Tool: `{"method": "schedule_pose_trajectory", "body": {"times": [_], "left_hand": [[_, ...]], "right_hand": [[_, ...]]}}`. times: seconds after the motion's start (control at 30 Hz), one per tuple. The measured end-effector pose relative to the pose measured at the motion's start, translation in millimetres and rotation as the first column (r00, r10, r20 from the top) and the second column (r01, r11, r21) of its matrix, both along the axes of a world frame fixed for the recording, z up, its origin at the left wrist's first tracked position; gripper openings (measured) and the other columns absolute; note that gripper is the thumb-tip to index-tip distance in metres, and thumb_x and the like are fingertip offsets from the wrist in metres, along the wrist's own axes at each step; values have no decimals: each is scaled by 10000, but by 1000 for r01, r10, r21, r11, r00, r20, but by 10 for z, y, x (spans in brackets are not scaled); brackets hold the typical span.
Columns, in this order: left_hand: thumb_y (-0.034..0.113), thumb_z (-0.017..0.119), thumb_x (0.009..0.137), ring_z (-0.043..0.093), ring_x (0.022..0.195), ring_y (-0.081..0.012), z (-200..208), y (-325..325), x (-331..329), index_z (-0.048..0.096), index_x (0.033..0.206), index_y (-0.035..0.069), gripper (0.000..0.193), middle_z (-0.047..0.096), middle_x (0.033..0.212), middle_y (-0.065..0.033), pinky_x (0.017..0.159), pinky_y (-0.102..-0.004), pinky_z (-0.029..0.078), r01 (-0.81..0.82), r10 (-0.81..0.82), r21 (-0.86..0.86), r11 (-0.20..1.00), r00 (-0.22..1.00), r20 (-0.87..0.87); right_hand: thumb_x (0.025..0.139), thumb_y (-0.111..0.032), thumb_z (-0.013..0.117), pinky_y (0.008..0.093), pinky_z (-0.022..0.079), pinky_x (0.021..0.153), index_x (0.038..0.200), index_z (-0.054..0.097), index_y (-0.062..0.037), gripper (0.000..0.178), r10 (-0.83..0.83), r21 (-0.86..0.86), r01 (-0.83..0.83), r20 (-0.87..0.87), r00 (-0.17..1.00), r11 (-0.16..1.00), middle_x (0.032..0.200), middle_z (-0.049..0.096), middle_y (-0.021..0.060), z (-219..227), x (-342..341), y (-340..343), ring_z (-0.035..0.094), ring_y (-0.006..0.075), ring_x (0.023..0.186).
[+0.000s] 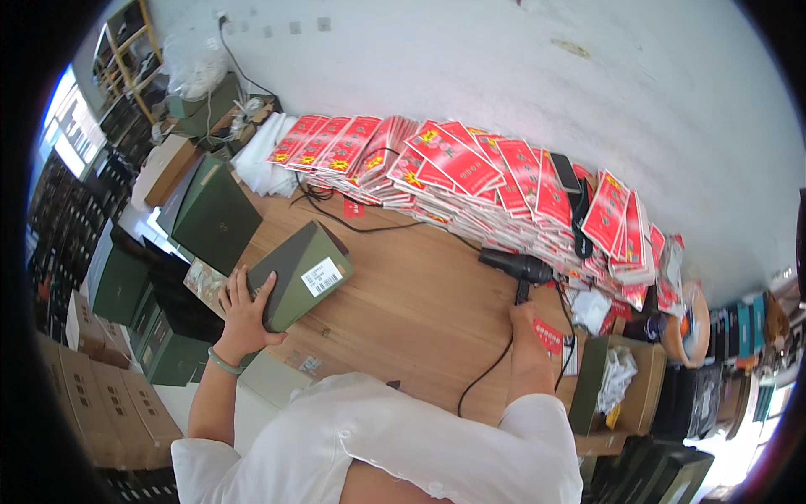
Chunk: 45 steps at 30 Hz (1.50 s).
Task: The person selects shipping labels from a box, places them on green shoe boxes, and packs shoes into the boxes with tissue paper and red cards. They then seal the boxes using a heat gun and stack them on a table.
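Note:
A dark green shoebox (295, 273) sits tilted on the wooden table, with a white barcode label (321, 276) on the side towards me. My left hand (243, 317) grips its left end, fingers spread over the top and thumb at the lower edge. In my right hand (522, 319) is the handle of a black hair dryer (509, 265), closed in my fingers. Its nozzle points left towards the shoebox, a gap of bare table between them. The dryer's cord (486, 370) runs down over the table near my right forearm.
Stacked red printed packets (453, 160) line the wall, with a phone (565, 172) on them. A black cable (369, 228) crosses the wooden table (403, 290). More green boxes (218, 210) stand at left. An open box (642, 378) with crumpled white packaging is at right.

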<state>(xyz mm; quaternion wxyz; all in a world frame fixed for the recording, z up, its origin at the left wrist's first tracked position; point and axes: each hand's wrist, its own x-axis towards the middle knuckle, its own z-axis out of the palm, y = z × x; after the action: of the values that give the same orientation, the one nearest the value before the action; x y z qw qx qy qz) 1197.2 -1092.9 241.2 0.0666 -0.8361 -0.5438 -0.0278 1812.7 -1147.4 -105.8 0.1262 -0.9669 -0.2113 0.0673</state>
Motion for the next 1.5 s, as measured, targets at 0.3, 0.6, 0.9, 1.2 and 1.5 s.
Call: {"method": "schedule_pose_trajectory", "body": {"times": [0.3,0.6,0.9,1.2,1.5], "left_hand": [[440,838,430,264,1323,-478,-30,-55,45,363,1499,221,1190,269,1440,-314,1063,-619,178,33,-33,-18,999,999,-1],[418,845,442,290,1312,-460,-60,-180,164,377,1493,248,1163,282,1445,-308,1047,-600,208,61,-61,15,998,998,-15],[375,864,419,319,1302,-432,-285,-396,194,391,1480,251,1169,287,1462,-291,1031,-608,239,119,-129,102,988,987,94],[366,865,424,321,1306,-425,-338,-441,26,351,1504,250,1202,297,1464,-295,1049,-600,229,170,-183,106,980,976,122],[332,859,421,325,1303,-415,-283,-426,-47,365,1496,251,1186,316,1451,-287,1053,-589,228,192,-207,101,976,964,169]], "right_hand": [[832,-233,747,308,487,489,887,544,-109,244,364,436,427,-899,243,792,682,566,24,382,-188,-58,586,163,574],[980,-342,585,263,438,432,1086,492,-74,303,541,665,170,-707,455,727,671,551,37,2023,-1895,-1190,524,122,494],[958,-246,618,234,448,468,1412,391,-35,549,685,788,68,-570,454,612,727,556,9,2788,-2820,-1520,529,78,548],[897,-216,681,320,519,733,1372,460,-8,563,660,749,-194,-392,641,633,937,683,112,2831,-3270,-1522,652,198,804],[861,-285,732,341,518,771,1284,535,-22,536,689,655,-399,-264,675,642,947,697,162,3057,-3462,-1516,680,244,854]]}}
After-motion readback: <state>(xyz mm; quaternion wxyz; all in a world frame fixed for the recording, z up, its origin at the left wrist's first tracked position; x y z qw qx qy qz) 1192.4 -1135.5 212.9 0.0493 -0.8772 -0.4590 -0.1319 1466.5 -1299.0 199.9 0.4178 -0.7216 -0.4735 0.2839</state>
